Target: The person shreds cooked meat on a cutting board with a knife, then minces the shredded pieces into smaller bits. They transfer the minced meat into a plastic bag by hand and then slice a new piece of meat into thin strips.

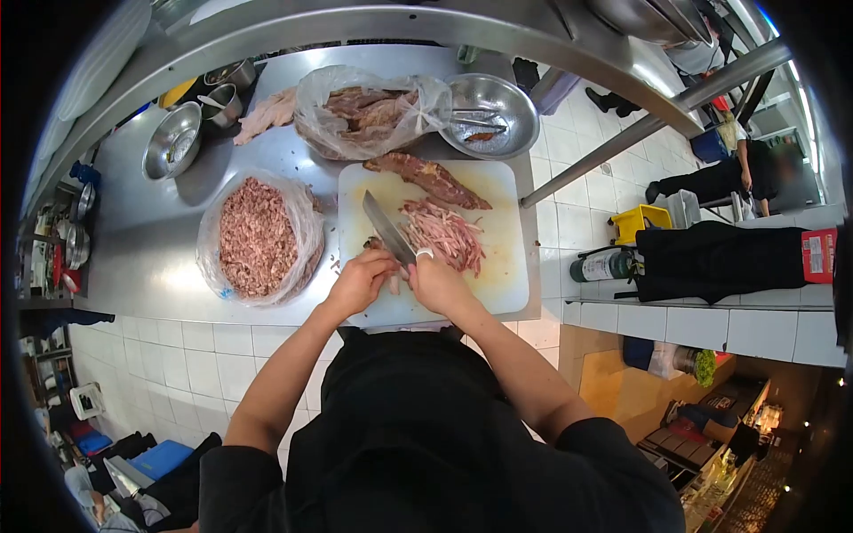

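On the white cutting board [355,195], my right hand [437,282] is closed round the handle of a kitchen knife [382,220], whose blade points away from me to the upper left. My left hand [364,277] is beside the blade with curled fingers, pressing on a small piece of meat [394,282] that they partly cover. Right of the knife lies a heap of meat cut into thin strips [446,233]. A long dark-edged slab of meat [431,180] rests across the board's far side.
Left of the board stands a plastic bag of minced meat [258,235]. Behind are a bag of larger meat pieces [364,111] and a steel bowl with tongs [491,115]. A metal shelf frame [355,25] crosses above. Another person [755,173] is at the far right.
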A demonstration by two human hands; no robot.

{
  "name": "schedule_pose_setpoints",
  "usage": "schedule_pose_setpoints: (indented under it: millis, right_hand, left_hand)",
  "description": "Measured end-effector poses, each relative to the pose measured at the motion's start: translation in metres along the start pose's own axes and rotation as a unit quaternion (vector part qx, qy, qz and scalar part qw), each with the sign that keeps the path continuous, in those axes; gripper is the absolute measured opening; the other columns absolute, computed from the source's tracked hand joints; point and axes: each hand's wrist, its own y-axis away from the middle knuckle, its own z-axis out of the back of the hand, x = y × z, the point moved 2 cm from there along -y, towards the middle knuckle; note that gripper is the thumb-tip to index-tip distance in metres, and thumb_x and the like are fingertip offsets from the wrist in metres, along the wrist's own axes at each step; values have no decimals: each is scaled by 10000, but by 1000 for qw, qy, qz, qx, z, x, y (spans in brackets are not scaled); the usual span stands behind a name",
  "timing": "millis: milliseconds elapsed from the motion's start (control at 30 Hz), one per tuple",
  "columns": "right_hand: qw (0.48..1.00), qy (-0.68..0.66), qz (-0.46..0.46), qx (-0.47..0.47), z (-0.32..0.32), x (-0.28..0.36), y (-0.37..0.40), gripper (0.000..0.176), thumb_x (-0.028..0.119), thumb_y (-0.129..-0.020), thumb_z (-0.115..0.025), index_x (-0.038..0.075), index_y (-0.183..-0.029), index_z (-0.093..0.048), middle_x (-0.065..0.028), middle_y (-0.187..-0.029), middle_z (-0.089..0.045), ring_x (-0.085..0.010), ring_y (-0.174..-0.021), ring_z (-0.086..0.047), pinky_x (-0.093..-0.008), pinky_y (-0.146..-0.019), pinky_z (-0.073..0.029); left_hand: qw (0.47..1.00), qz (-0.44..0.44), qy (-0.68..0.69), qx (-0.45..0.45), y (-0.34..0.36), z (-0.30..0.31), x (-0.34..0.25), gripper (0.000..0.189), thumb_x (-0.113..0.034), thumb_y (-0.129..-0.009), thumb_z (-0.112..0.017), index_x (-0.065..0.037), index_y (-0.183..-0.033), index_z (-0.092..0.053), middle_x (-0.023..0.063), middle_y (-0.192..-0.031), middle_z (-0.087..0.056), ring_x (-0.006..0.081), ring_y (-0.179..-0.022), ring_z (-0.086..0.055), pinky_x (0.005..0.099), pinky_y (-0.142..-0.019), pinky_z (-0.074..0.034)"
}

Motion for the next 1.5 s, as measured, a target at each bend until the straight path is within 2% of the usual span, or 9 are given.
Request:
schedule_pose_setpoints:
  millis: [67,167,367,533,667,1000,1067,1167,1500]
  right_hand:
    - [1000,4,20,7,3,2,8,282,202,-1074,-555,-66,-1115,-635,-336,-1027,-754,-510,-995,-749,-593,-865,-590]
    - [999,15,18,37,15,12,20,327,241,-1108,-526,-72,-1089,-617,-347,-992,-746,-530,-949,-738,-609,-849,-576]
    - [1000,28,13,-6,-35,-2,10,307,222,-1097,-528,-65,-1111,-636,-321,-994,-758,-510,-954,-751,-614,-843,-580]
    - [1000,8,17,-6,1,22,16,279,223,-1055,-598,-46,-1092,-659,-309,-989,-763,-495,-951,-760,-604,-841,-589]
    - [999,-15,-19,-28,-31,8,6,299,238,-992,-694,-45,-1086,-671,-308,-1008,-765,-482,-991,-764,-595,-873,-590]
    - [998,-47,-13,-25,-35,3,-4,353,261,-1021,-665,-81,-1109,-654,-344,-1041,-750,-510,-1027,-747,-602,-894,-582]
    - [998,-52,21,-26,-27,3,-17,338,228,-1105,-548,-102,-1108,-618,-360,-985,-739,-532,-942,-744,-614,-834,-582]
    - [998,-52,-28,8,-3,18,-8,327,239,-1020,-661,-74,-1112,-660,-339,-1043,-753,-511,-1034,-745,-606,-896,-578]
    - [998,-60,-23,-28,-35,14,-9,297,218,-1069,-588,-70,-1104,-650,-337,-999,-753,-507,-984,-751,-602,-872,-583]
  left_hand:
    - [999,28,22,-7,7,4,8,217,-15,-923,-702,-69,-1111,-797,84,-1218,-751,299,-1151,-702,421,-977,-603]
    - [993,-46,-80,70,1,10,7,270,-17,-884,-670,-90,-1107,-805,63,-1217,-749,277,-1186,-684,390,-990,-603]
    - [981,-114,-136,76,-3,7,6,243,-56,-866,-652,-71,-1068,-786,49,-1140,-735,256,-1113,-695,381,-959,-609]
    - [987,-100,-109,65,-4,5,9,249,-55,-865,-658,-69,-1080,-783,56,-1146,-737,272,-1094,-707,392,-953,-609]
    - [988,-121,-92,27,-2,3,14,251,-31,-854,-685,-69,-1083,-781,53,-1179,-744,284,-1110,-714,408,-941,-614]
    - [992,-81,-85,36,1,-1,16,185,-32,-888,-709,-61,-1057,-778,68,-1191,-742,304,-1116,-715,425,-922,-619]
    - [996,-58,-66,30,4,-1,17,187,1,-837,-766,-54,-1016,-763,71,-1139,-740,315,-1078,-719,413,-935,-610]
    - [997,-49,-62,8,0,8,12,169,-31,-875,-735,-66,-1034,-780,62,-1146,-735,296,-1139,-694,410,-949,-608]
    - [993,-64,-92,23,-2,10,9,155,-18,-866,-734,-47,-1014,-773,66,-1115,-726,298,-1108,-687,411,-949,-598]
